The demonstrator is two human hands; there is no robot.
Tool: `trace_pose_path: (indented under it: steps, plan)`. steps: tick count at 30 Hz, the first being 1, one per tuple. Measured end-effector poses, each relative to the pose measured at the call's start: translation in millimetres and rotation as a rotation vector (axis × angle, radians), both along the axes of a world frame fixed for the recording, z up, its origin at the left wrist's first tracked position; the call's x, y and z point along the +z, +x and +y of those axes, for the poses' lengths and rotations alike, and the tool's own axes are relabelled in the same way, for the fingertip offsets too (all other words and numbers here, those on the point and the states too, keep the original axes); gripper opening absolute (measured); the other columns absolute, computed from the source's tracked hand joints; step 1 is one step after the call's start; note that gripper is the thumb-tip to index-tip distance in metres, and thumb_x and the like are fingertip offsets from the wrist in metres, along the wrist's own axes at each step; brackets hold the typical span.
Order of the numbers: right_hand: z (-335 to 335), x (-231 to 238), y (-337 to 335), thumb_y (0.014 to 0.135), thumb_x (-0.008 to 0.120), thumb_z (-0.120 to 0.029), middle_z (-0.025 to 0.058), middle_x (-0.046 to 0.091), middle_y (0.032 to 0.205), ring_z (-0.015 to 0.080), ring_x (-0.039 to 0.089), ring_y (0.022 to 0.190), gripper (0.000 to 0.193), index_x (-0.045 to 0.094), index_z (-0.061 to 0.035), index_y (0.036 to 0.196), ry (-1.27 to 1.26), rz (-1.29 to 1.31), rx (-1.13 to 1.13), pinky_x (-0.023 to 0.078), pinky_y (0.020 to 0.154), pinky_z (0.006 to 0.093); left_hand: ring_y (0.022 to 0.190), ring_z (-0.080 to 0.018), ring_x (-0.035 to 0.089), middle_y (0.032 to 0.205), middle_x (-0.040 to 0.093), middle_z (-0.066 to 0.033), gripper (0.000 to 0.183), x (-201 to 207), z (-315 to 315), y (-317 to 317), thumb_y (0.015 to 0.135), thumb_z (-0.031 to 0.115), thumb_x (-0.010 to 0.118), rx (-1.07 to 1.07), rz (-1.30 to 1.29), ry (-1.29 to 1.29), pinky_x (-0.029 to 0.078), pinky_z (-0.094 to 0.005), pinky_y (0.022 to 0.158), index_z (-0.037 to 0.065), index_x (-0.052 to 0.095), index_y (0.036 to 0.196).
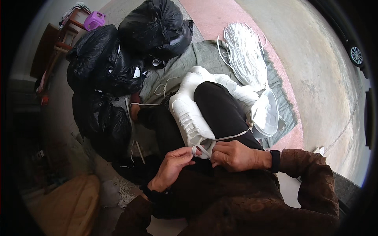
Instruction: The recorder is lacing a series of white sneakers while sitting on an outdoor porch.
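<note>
Across my lap lies a long white stack of what look like shoe uppers (pixel 184 105), nested one in another, with rows of lace slots at the near end. My left hand (pixel 172 166) is closed, thumb and fingers pinching a flat white shoelace (pixel 203 152) that crosses over itself at the nearest upper. Close beside it on the right, my right hand (pixel 237 156) is also closed, its fingertips at the lace and the upper's edge. What exactly its fingers pinch is partly hidden. A thin cord (pixel 233 136) runs over my right thigh toward the hands.
A thick bundle of white laces (pixel 245 57) lies on a grey-green cloth (pixel 202 53) ahead. More white uppers (pixel 264 112) rest right of my leg. Several black plastic bags (pixel 151 29) crowd the left and far side. A purple stool (pixel 94 20) stands far left, a wooden board (pixel 75 206) near left.
</note>
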State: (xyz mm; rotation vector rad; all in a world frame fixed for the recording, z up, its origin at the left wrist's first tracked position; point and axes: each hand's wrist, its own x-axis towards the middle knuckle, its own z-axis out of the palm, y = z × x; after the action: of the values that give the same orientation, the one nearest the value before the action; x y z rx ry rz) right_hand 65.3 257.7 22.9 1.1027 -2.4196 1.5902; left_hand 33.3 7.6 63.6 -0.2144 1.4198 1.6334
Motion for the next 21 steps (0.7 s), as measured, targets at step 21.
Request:
trace_pose_path:
  steps: [21]
  plan:
    - [68.0, -25.9, 1.3, 0.082, 0.078, -0.013, 0.0169, 0.052, 0.122, 0.0291, 0.051, 0.117, 0.047, 0.047, -0.0027, 0.116, -0.103, -0.29, -0.834, 0.041, 0.102, 0.0381, 0.072, -0.0123, 0.057, 0.088, 0.063, -0.0075, 0.033, -8.1, -17.9, -48.8, 0.068, -0.009, 0.075, 0.228, 0.957, -0.812, 0.045, -0.0249, 0.061, -0.001, 0.062, 0.096]
